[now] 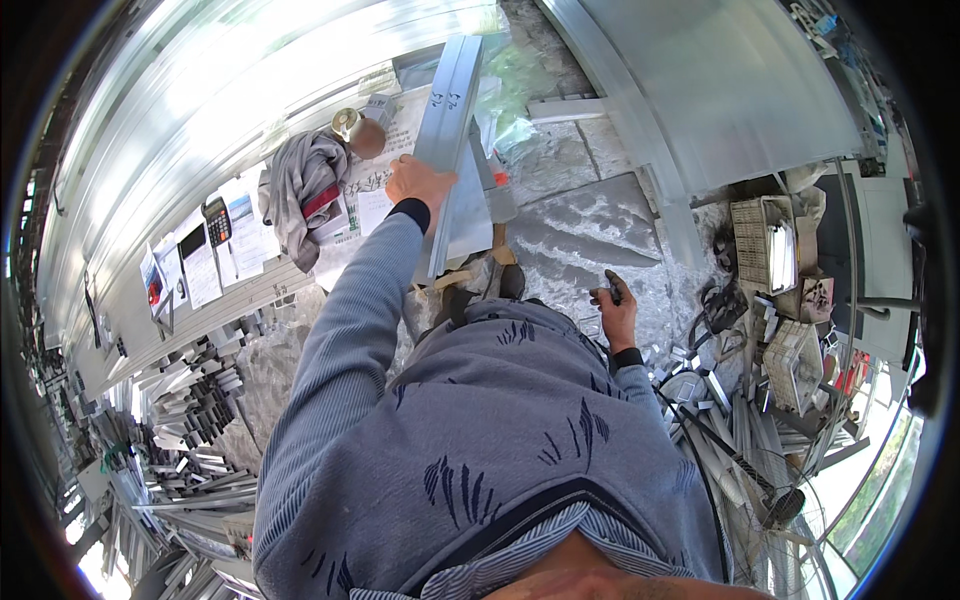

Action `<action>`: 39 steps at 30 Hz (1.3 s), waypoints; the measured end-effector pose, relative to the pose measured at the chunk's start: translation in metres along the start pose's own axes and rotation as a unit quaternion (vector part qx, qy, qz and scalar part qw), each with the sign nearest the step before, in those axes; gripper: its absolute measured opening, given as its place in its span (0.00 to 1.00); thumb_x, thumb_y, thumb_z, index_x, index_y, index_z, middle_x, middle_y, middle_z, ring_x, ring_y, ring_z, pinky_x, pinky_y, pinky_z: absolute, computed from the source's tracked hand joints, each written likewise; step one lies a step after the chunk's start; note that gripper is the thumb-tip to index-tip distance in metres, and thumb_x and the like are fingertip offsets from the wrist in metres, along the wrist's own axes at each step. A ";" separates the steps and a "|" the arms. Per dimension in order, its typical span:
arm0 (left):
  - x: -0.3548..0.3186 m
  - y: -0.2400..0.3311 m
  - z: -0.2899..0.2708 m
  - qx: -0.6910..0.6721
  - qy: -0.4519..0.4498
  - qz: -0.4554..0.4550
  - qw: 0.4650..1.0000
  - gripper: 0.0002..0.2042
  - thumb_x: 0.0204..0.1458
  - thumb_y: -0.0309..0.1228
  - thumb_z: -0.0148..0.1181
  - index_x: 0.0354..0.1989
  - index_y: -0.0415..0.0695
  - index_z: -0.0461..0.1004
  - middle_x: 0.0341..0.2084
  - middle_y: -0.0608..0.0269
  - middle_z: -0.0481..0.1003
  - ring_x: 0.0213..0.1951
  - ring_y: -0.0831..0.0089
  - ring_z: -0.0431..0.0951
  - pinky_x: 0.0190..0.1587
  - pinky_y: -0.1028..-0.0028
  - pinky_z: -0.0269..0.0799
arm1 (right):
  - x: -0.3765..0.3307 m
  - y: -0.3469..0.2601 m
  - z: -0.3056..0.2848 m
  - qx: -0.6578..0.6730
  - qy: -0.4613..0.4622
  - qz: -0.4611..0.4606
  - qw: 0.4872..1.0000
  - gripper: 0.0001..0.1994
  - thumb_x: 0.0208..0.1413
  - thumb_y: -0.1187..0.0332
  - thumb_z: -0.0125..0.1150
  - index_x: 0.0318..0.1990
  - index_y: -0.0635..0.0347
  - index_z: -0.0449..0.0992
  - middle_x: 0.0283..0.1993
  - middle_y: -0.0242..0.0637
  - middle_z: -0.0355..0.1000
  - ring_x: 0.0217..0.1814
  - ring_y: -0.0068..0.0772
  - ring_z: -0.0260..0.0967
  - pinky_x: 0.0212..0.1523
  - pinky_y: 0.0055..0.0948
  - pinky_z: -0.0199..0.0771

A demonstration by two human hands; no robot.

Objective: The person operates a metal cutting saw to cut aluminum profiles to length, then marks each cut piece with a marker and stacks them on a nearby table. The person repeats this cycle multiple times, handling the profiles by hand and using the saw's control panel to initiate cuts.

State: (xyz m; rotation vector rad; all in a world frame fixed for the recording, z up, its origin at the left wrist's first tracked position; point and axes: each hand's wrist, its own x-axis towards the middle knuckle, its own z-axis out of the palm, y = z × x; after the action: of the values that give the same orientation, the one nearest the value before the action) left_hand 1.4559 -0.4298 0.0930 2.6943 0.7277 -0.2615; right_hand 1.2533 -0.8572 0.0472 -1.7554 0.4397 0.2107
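My left hand (420,186) is closed round a long silver metal profile (447,118), which looks like aluminium and has dark handwritten marks near its far end. The profile slants from close to my body up over the paper-covered bench. To the right and lower, away from the profile, my right hand (618,312) has its fingers curled together. Something small and dark shows at its fingertips, too small to name. Left of my left hand lie a crumpled grey garment (300,190) with a red stripe and a brown round object (368,139).
A calculator (217,222) and paper sheets (200,270) cover the bench's left part. Stacks of cut metal profiles (195,395) stand lower left. Wicker-like baskets (764,245) and loose metal pieces (700,385) are at the right. A large metal sheet (720,80) reaches in at the upper right.
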 end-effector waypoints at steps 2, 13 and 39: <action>0.002 -0.011 -0.008 -0.032 -0.008 0.006 0.999 0.42 0.41 0.58 0.77 0.54 0.33 0.75 0.51 0.46 0.78 0.50 0.53 0.85 0.54 0.59 0.80 | -0.002 -0.012 0.007 -0.027 0.004 -0.021 0.999 0.23 0.66 0.74 0.61 0.67 0.69 0.74 0.41 0.42 0.84 0.41 0.26 0.82 0.45 0.27 0.82; -0.028 -0.020 -0.066 -0.482 0.115 0.108 0.862 0.32 0.46 0.47 0.80 0.50 0.32 0.76 0.41 0.51 0.83 0.44 0.62 0.83 0.50 0.65 0.77 | 0.034 -0.194 0.142 0.029 -0.217 -0.167 0.961 0.28 0.63 0.71 0.68 0.69 0.64 0.68 0.56 0.46 0.81 0.59 0.33 0.78 0.61 0.32 0.79; -0.121 -0.234 -0.162 0.072 0.311 0.438 0.841 0.37 0.50 0.39 0.76 0.72 0.61 0.71 0.64 0.63 0.69 0.40 0.69 0.83 0.38 0.68 0.83 | -0.022 -0.224 0.230 -0.057 -0.529 0.003 0.846 0.46 0.49 0.49 0.83 0.69 0.69 0.70 0.56 0.51 0.77 0.59 0.40 0.76 0.66 0.34 0.72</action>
State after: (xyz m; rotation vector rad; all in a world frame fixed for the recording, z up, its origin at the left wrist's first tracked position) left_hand 1.2463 -0.2355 0.2106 2.9194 -0.4729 0.8381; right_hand 1.3452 -0.5907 0.2037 -1.4759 -0.3886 1.1546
